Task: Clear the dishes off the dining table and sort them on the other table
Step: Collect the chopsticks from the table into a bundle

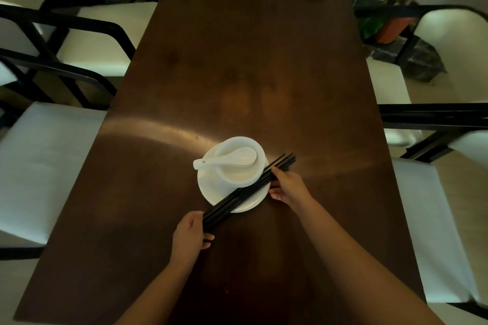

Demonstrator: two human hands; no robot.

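Black chopsticks [248,190] lie slantwise across the white plate [211,190] on the table [237,60], beside the bowl [239,177] holding a spoon [224,159]. Left hand [188,232] grips their near ends; right hand [286,186] pinches them by the far rim.

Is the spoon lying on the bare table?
No, the white spoon rests across the bowl, which sits on the plate.
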